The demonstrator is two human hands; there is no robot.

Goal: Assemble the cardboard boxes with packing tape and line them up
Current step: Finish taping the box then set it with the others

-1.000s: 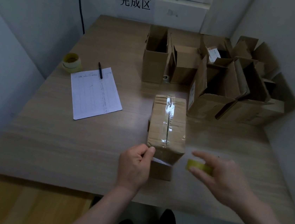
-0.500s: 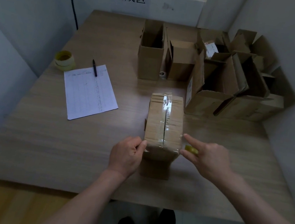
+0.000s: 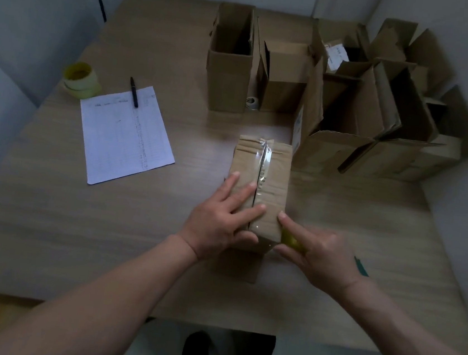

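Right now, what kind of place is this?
Probably a small box-packing workstation: open boxes lined up at the table's far side, a tape roll beside a log sheet and pen, both hands on a taped box.

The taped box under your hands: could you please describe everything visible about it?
The taped box is brown cardboard, worn and creased, standing on the table with its flaps closed and clear tape along the centre seam. The left hand presses flat on it; the right hand touches its near right corner, holding something yellow.
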